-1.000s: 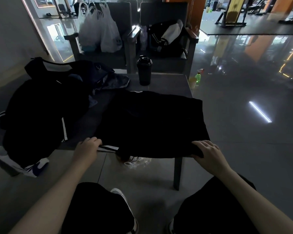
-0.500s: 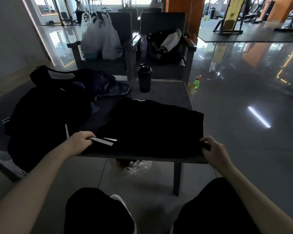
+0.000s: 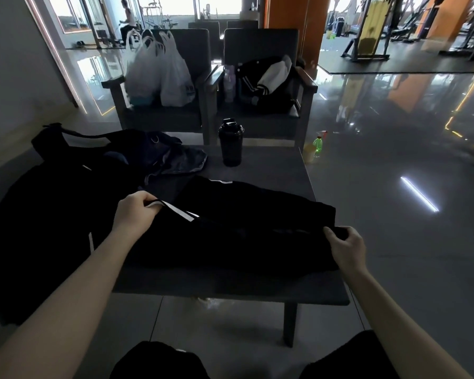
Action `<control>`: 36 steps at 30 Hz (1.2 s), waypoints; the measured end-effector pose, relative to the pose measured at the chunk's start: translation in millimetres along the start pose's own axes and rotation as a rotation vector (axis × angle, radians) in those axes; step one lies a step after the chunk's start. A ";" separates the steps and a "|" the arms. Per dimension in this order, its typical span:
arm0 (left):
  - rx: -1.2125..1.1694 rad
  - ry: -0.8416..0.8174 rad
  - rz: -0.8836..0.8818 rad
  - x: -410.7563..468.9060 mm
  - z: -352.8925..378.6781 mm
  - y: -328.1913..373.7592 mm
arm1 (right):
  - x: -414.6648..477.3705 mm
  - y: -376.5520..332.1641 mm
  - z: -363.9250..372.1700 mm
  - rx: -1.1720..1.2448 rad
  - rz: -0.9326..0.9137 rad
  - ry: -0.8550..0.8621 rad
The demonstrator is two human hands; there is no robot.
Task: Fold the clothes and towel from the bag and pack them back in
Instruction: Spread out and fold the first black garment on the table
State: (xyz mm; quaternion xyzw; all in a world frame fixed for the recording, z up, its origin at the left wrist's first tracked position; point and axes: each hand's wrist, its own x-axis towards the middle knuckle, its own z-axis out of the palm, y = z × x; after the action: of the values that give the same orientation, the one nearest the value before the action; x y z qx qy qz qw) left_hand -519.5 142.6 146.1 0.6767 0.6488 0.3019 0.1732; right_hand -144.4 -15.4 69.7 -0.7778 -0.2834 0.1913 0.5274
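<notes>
- Gym lounge, glossy grey floor (image 3: 400,255), and on my feed a low dark table (image 3: 274,166) right in front of the person.
- Far left: black bag (image 3: 74,140) slumped on the table's left end, with a big black heap of clothes (image 3: 39,228) in front of it.
- Left hand (image 3: 134,212) is curled tight round the white-striped edge of the black garment (image 3: 244,236).
- The garment is stretched across the near half of the table, between both hands.
- Black shaker bottle (image 3: 230,142) stands upright behind it, apart from it.
- Right hand (image 3: 346,247) grips the garment's other end at the table's right edge.
- Green spray bottle (image 3: 318,144) is on the floor beyond.
</notes>
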 end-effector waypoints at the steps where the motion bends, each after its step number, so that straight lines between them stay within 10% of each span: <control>1: -0.013 0.013 -0.012 8.8 7.4 2.6 | 6.3 -1.7 5.2 -0.009 -0.001 0.012; 12: -0.238 -0.007 -0.162 86.4 109.7 12.2 | 46.0 25.2 45.1 -0.438 -0.217 0.142; 18: 0.073 -0.317 0.017 89.4 146.4 1.3 | 52.8 24.1 48.5 -0.595 -0.358 0.141; 23: 0.363 -0.265 0.077 68.5 137.2 -13.7 | 52.2 16.8 43.7 -0.789 -0.425 0.108; 36: 0.336 -0.376 -0.107 35.8 51.2 -56.0 | 30.0 -0.4 35.3 -0.541 -0.234 -0.115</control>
State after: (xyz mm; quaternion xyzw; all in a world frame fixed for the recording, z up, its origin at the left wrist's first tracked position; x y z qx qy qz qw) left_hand -531.3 191.4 78.8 0.7051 0.6809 0.0493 0.1918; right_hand -142.5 29.1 57.0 -0.8401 -0.4411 0.0905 0.3025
